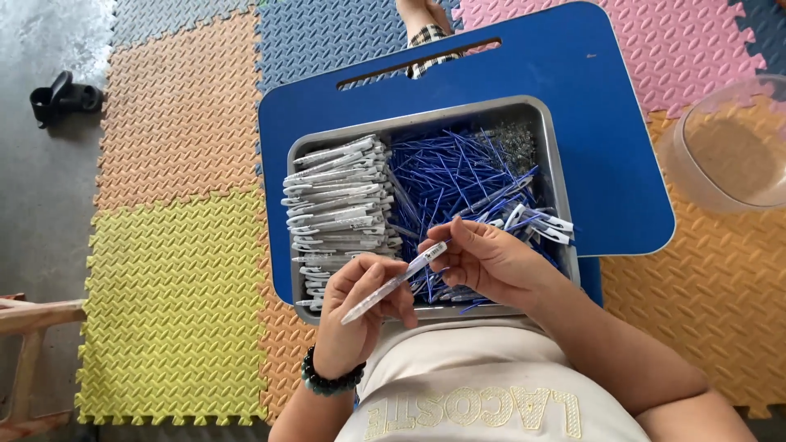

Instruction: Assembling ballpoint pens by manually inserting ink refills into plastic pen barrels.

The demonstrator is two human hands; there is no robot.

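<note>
Pens (340, 214), white and stacked in rows, fill the left half of my metal tray (547, 139) at frame centre, with thin blue refills (450, 176) heaped to their right. Just below, at lower centre, my left hand (356, 315) is clamped on the tip end of a clear pen barrel (395, 282). My right hand (491, 262) pinches its upper end; it looks light, stiff and slick, so I judge mid-barrel safest to grip.
</note>
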